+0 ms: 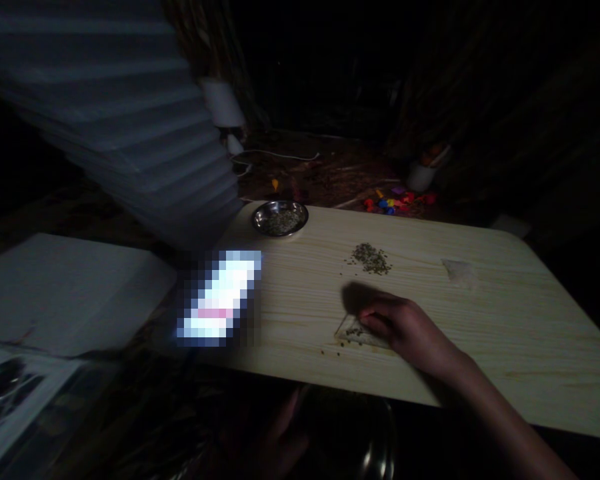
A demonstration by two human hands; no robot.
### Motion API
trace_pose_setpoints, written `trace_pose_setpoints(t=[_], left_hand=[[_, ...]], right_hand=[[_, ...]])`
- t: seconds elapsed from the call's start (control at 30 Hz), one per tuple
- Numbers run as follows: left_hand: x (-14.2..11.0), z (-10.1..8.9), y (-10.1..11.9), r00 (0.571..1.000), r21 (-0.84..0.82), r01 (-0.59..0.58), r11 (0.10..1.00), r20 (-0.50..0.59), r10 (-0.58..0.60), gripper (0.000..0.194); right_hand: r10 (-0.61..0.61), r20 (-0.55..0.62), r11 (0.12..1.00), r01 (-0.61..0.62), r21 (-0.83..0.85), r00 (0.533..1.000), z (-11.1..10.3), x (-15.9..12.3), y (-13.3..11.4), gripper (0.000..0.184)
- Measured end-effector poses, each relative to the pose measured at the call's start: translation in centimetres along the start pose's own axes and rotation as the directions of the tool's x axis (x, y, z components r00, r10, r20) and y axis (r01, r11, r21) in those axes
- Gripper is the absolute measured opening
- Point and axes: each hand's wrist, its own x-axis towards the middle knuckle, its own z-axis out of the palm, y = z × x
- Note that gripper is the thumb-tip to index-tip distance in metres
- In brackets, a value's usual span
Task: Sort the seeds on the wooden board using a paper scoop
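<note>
Had a wood-grain table (505, 313) ahead, with a steel bowl (258, 219) of seeds (284, 219) toward its ten o'clock. Held the right hand (403, 325) low over it, thumb and fingers pinched narrow, and the left hand (283, 437), blurred, toward seven from there; could not tell whether gripping anything with either. Saw a seed pile (370, 259) near the right hand's twelve, loose seeds (353, 332) by its fingertips.
</note>
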Motion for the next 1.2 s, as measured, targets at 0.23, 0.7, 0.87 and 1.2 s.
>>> trace_pose_setpoints(t=[0.23, 0.7, 0.87, 1.2], left_hand=[[-0.9, -0.4, 1.9, 0.998, -0.068, -0.043, 0.997, -0.044, 0.040, 0.020], [0.4, -1.8, 6.6, 0.993, -0.348, -0.037, 0.937, 0.090, 0.072, 0.033], [0.2, -2.8, 7.3, 0.989, -0.381, 0.007, 0.925, 0.141, 0.050, 0.032], [0.1, -3.0, 7.9, 0.985, -0.378, 0.019, 0.926, 0.167, 0.049, 0.035]], right_hand=[[-0.012, -0.025, 0.998, 0.011, -0.070, 1.000, 0.1, 0.9, 0.0, 0.013], [-0.144, 0.204, 0.964, 0.184, -0.191, 0.968, -1.9, 3.4, -0.8, 0.019], [-0.136, 0.227, 0.973, 0.173, -0.154, 0.964, -1.7, 3.6, -0.3, 0.018], [-0.141, 0.246, 0.971, 0.182, -0.153, 0.959, -2.0, 3.6, -0.6, 0.018]])
